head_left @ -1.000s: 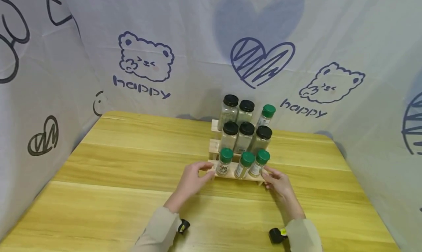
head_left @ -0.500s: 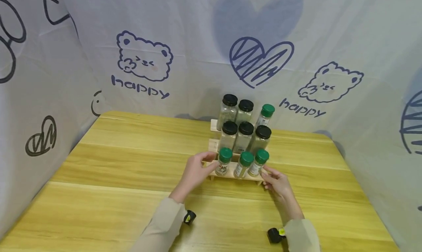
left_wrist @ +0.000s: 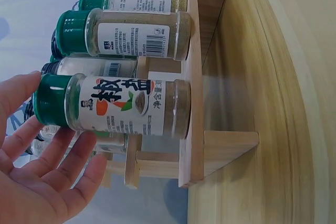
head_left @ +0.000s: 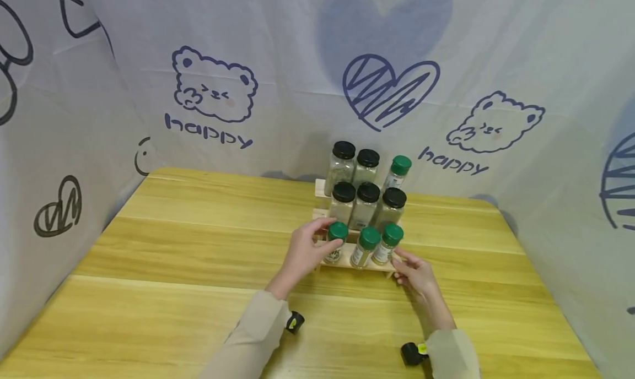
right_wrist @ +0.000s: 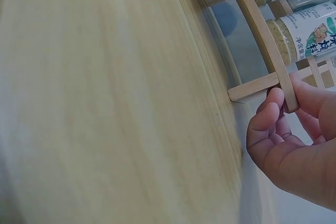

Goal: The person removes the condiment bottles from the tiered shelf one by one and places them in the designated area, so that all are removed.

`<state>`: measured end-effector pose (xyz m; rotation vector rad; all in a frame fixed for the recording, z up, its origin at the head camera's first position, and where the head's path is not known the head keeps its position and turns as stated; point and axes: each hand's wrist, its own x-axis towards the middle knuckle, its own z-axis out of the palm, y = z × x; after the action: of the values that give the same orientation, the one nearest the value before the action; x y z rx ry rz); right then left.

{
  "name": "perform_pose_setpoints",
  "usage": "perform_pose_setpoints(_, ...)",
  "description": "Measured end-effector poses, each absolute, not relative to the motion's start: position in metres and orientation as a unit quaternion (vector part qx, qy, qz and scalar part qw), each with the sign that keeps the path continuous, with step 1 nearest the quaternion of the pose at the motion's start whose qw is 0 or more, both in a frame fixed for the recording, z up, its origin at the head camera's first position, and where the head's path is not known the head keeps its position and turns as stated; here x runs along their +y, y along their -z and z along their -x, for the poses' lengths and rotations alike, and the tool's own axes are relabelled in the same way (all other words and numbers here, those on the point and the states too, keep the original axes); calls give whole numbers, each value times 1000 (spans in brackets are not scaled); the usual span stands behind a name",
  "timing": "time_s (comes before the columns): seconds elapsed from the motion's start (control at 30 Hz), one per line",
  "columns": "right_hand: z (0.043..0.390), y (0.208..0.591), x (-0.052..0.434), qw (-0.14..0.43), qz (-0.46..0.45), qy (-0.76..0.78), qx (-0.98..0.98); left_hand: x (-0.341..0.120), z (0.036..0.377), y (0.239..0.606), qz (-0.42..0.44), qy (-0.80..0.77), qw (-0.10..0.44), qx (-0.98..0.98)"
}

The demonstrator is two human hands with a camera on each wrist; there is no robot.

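Note:
A three-step wooden rack (head_left: 321, 187) of spice jars stands at the back middle of the wooden table (head_left: 198, 241). My left hand (head_left: 329, 234) is cupped round the front-left green-capped jar (head_left: 339, 230). In the left wrist view its fingers (left_wrist: 63, 174) lie fairly straight beside and under that jar's (left_wrist: 126, 106) cap, and the thumb sits at the cap's other side; no firm grip shows. My right hand (head_left: 399, 261) pinches the right end of the rack's front rail (right_wrist: 257, 32) between thumb and curled fingers (right_wrist: 265, 121).
Two more green-capped jars (head_left: 368, 245) share the front step. Black-capped jars (head_left: 368, 200) fill the middle step, and the top step holds two black-capped jars and one green-capped jar (head_left: 398, 171). A printed cloth backdrop (head_left: 213, 92) walls in the table on three sides.
My left hand left the rack's left end and moved right and up to the front-left jar. The right hand stayed on the rack's right end.

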<state>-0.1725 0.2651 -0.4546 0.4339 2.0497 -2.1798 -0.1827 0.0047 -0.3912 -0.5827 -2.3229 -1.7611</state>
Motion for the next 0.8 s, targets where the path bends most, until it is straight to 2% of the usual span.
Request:
perform_pose_setpoints(0.3, 174, 455, 263, 59, -143, 716, 681, 7, 185, 395, 190, 585, 82, -784)
perform_pose_setpoints(0.67, 173, 456, 263, 61, -147, 716, 680, 8, 190, 404, 176, 666, 32, -724)
perform_pose_setpoints(0.8, 173, 456, 263, 59, -146, 719, 677, 6, 183, 392, 183, 679, 23, -710)
